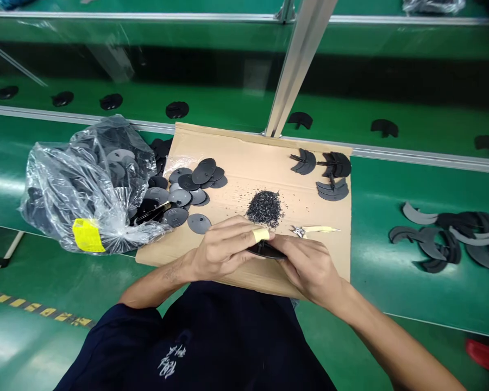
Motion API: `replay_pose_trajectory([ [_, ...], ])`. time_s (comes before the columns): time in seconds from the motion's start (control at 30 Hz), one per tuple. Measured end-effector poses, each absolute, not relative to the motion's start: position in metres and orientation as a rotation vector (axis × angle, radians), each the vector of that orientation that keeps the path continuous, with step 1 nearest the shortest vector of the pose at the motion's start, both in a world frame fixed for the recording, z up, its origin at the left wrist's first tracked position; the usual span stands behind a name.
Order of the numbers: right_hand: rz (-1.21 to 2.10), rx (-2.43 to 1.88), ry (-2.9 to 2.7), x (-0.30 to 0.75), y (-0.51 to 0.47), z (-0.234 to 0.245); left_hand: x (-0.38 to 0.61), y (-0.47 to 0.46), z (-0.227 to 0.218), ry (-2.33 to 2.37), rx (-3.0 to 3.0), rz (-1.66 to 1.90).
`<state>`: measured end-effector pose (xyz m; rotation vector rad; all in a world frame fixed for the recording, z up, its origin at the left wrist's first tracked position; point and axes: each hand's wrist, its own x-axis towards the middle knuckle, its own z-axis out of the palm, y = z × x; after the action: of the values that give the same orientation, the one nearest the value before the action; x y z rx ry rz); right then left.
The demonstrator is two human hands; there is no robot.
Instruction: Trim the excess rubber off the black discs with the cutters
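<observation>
Both hands grip one black plastic disc, held low over the near edge of a cardboard sheet. Fingers of my left hand, one wrapped in yellow tape, press on its left side. My right hand pinches the disc's right side, and the fingers hide much of it. Just beyond the hands lies a heap of tiny black pieces. Side cutters with pale yellow handles rest to the right of the heap. Loose oval black discs overlap on the left of the cardboard.
A clear plastic bag of dark parts with a yellow label stands left. Curved black parts sit at the cardboard's far right corner. More crescent parts lie on the green bench to the right. A metal post rises behind the cardboard.
</observation>
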<state>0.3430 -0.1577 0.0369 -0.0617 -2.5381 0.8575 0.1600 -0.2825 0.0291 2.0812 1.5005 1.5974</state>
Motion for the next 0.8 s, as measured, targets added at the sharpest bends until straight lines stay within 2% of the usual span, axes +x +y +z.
replay_pose_trajectory([
  [0.33,0.769,-0.048,-2.574,0.345,-0.158,0.038,0.159,-0.283,0.029,1.448,2.076,1.576],
  [0.57,0.837,-0.047,-2.565,0.348,-0.161,0.04,0.162,-0.285,0.027,1.426,2.063,1.644],
  [0.73,0.881,-0.061,-2.532,0.347,-0.152,0.03,0.161,-0.282,0.025,1.451,1.954,1.55],
  [0.8,0.792,-0.129,-2.648,0.356,-0.14,0.022,0.156,-0.283,0.023,1.508,1.913,1.558],
])
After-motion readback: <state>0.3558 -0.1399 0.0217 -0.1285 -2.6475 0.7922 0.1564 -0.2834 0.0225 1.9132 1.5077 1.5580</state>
